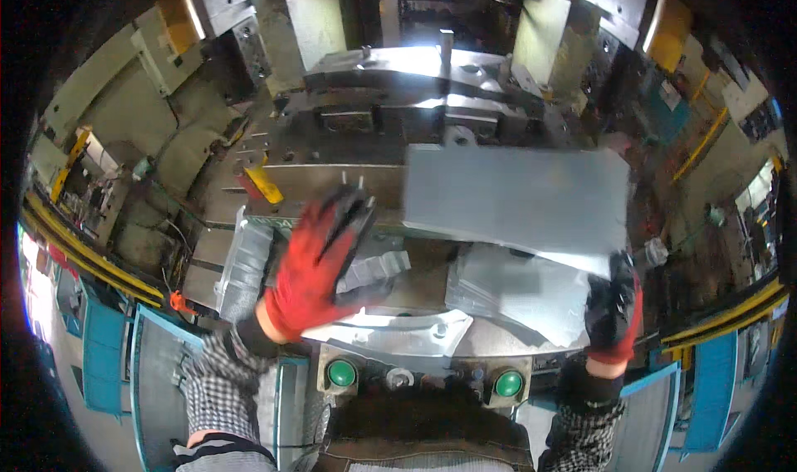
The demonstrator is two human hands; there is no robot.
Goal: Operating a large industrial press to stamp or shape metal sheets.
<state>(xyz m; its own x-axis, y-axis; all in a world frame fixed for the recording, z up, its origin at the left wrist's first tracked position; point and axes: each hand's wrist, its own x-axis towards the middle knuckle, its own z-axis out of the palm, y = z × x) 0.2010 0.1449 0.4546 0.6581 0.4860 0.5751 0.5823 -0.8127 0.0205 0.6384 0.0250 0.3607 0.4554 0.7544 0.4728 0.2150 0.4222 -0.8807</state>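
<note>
A flat grey sheet-metal blank [515, 194] is raised above the press bed, its lower right corner gripped by my right hand [613, 310] in a red and black glove. Beneath it, several similar blanks lie in a loose stack [519, 293]. My left hand [320, 260], gloved the same way and slightly blurred, has its fingers stretched out and holds nothing. It hovers over some grey metal pieces [375, 269], which it partly hides. Just below that hand, a shaped, shiny metal part [427, 332] lies along the near edge.
Ahead stands a press die [398, 123] with a bright formed metal piece [407, 59] on it. Two green push buttons, left [340, 373] and right [508, 382], sit at the near edge. A yellow tool [264, 183] lies left. Yellow-black rails [91, 252] flank the station.
</note>
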